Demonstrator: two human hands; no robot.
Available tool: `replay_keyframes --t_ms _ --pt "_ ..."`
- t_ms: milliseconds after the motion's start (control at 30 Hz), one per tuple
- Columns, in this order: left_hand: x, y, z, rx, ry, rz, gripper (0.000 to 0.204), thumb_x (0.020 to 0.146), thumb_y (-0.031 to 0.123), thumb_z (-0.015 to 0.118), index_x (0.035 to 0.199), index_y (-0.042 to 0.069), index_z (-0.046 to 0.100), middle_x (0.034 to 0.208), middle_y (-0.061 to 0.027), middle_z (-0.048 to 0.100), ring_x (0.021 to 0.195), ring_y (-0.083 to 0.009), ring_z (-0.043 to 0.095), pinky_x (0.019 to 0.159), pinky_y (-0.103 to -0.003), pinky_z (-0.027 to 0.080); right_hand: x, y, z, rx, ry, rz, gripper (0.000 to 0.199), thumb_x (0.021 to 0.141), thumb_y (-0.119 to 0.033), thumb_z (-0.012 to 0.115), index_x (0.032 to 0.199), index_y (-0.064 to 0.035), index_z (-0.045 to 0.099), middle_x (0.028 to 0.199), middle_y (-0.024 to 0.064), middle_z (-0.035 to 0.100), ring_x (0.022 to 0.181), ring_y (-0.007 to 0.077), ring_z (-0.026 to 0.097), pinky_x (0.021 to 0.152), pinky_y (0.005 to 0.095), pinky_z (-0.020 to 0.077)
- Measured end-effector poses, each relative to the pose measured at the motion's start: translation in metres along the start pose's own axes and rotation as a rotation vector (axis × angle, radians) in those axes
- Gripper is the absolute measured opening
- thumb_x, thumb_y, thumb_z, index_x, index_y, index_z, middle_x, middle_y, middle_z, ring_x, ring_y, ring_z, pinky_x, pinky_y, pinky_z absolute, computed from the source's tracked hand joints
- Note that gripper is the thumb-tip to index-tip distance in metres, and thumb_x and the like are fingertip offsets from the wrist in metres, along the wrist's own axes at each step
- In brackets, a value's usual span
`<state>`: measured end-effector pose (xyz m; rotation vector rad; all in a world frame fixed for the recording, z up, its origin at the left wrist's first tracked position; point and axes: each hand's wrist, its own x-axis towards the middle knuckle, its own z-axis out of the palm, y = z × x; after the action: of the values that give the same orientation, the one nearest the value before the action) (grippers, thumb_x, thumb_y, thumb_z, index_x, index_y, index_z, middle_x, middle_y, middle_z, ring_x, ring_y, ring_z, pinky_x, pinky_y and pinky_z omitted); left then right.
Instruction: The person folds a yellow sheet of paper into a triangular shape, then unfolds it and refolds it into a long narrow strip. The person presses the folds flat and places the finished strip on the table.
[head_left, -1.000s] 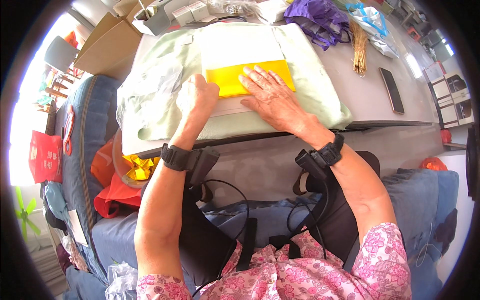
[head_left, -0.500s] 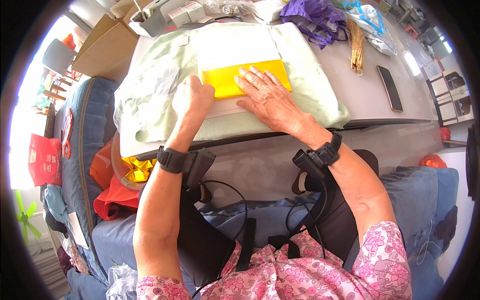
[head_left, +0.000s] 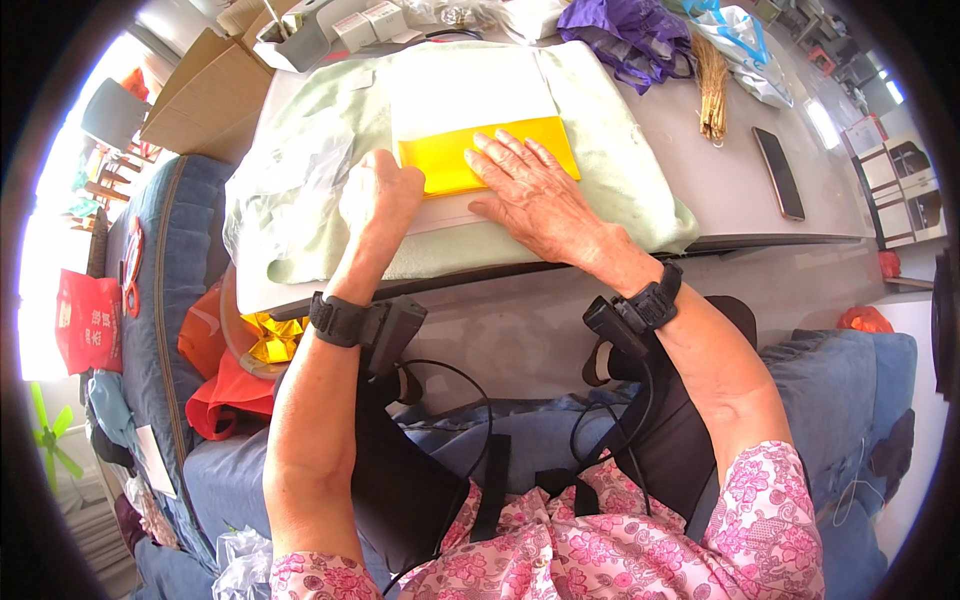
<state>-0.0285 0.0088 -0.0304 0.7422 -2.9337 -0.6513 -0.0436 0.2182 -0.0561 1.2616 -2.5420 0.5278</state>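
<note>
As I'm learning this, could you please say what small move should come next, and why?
Perhaps slide the right hand along the yellow sheet, pressing: it lies spread there, while the curled left hand sits at the sheet's left end.

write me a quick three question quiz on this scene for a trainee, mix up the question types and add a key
1. True or false: the right hand lies flat on the yellow sheet.

2. Which of these lies on the table, to the right of the straw bundle?
A) scissors
B) phone
C) green fan

3. Fill in the blank: the left hand is curled at the ____ end of the yellow sheet.

Key: 1. True. 2. B. 3. left.
</note>
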Motion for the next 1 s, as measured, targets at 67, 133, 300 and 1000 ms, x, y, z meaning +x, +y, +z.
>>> replay_keyframes --t_ms 67,133,300,1000 --pt "0.002 -0.002 0.004 0.000 0.021 0.003 0.032 0.079 0.018 0.055 0.098 -0.004 0.069 0.101 -0.0278 0.068 0.096 -0.0427 0.066 0.085 -0.047 0.051 0.000 0.001 0.001 -0.006 0.002 -0.005 0.059 0.096 -0.036 0.058 0.143 -0.0038 0.044 0.153 0.0163 0.037 0.142 0.0344 0.033 0.116 0.0477 0.0270" --pt "0.005 -0.003 0.006 0.018 0.007 -0.011 0.033 0.080 0.019 0.055 0.099 -0.004 0.068 0.101 -0.0272 0.068 0.097 -0.0421 0.066 0.085 -0.047 0.051 -0.001 0.004 0.001 -0.007 -0.009 -0.007 0.060 0.097 -0.039 0.055 0.144 -0.0030 0.043 0.153 0.0169 0.036 0.142 0.0344 0.032 0.116 0.0480 0.0252" --pt "0.018 -0.022 0.027 -0.066 0.087 0.023 0.027 0.075 0.018 0.061 0.088 -0.005 0.064 0.087 -0.0224 0.063 0.083 -0.0349 0.062 0.074 -0.045 0.048 0.001 0.003 0.005 0.038 -0.024 -0.006 0.064 0.098 -0.043 0.051 0.148 -0.0056 0.039 0.154 0.0173 0.034 0.144 0.0345 0.028 0.118 0.0484 0.0199" --pt "-0.015 -0.008 0.001 -0.011 0.178 0.094 0.036 0.073 0.030 0.069 0.079 -0.006 0.068 0.073 -0.0253 0.067 0.069 -0.0354 0.068 0.065 -0.043 0.052 0.000 0.000 -0.002 -0.047 -0.112 -0.010 0.061 0.099 -0.047 0.048 0.148 -0.0115 0.041 0.156 0.0165 0.030 0.146 0.0329 0.025 0.119 0.0478 0.0179"
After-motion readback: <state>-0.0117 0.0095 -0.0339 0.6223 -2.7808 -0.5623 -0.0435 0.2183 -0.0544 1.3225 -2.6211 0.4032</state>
